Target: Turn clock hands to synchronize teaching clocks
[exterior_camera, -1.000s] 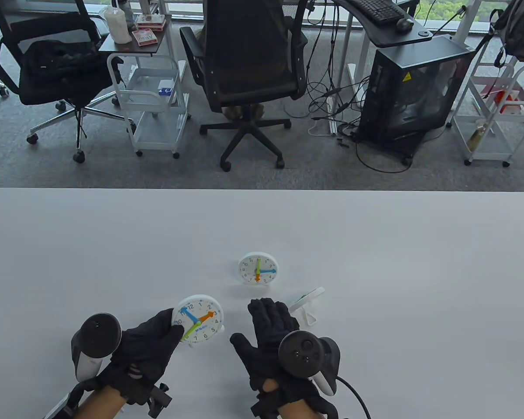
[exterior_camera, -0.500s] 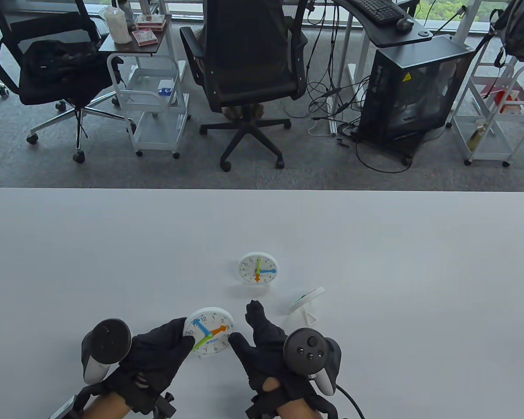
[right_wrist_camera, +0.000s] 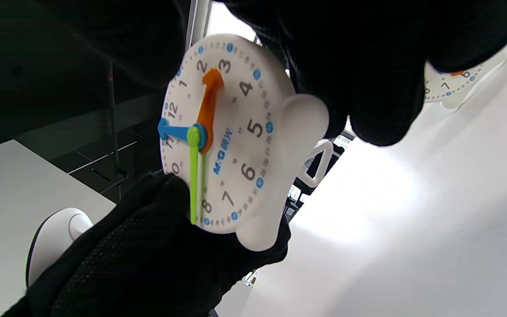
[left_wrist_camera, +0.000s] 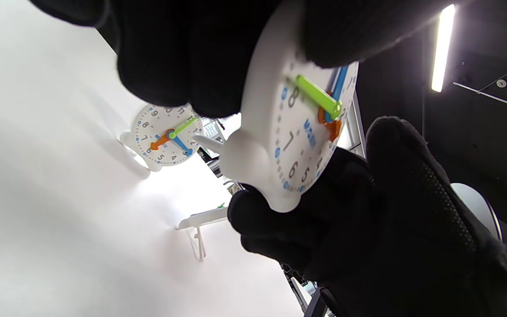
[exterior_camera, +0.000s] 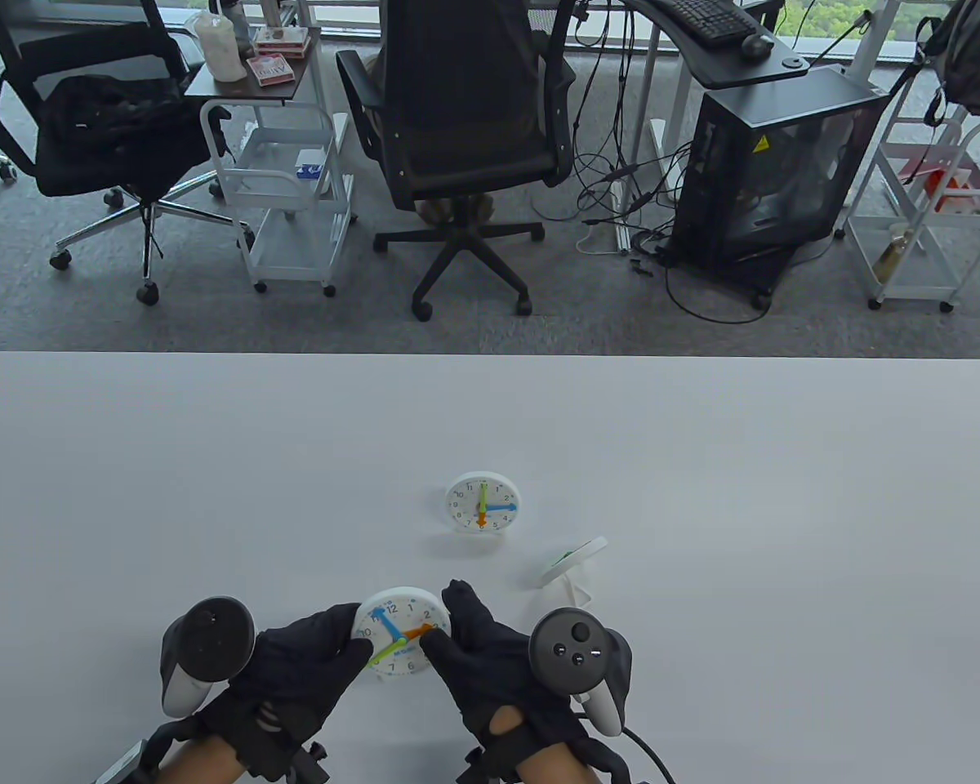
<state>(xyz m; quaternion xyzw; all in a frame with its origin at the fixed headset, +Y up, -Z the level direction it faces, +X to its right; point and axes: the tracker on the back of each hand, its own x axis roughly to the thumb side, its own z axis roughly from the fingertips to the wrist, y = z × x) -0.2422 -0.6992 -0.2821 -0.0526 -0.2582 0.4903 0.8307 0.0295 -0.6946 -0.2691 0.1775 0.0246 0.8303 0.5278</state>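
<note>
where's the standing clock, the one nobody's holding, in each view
Table view: standing clock at table centre, beyond both hands.
Left wrist view: left of centre, behind the held clock.
Right wrist view: only a sliver at the right edge, behind the fingers.
Shared landmark: the held clock's green hand.

soft, even daylight fills the table view, and the bench (exterior_camera: 702, 457) reads pale grey with only faint shadows under the hands. straight lines bow near the edges, a wide-lens bend. in the left wrist view a ceiling light strip (left_wrist_camera: 442, 48) flares hard white against a dark ceiling, and the bench surface blows out. the black gloves lose nearly all detail up close in both wrist views, which sit tilted.
</note>
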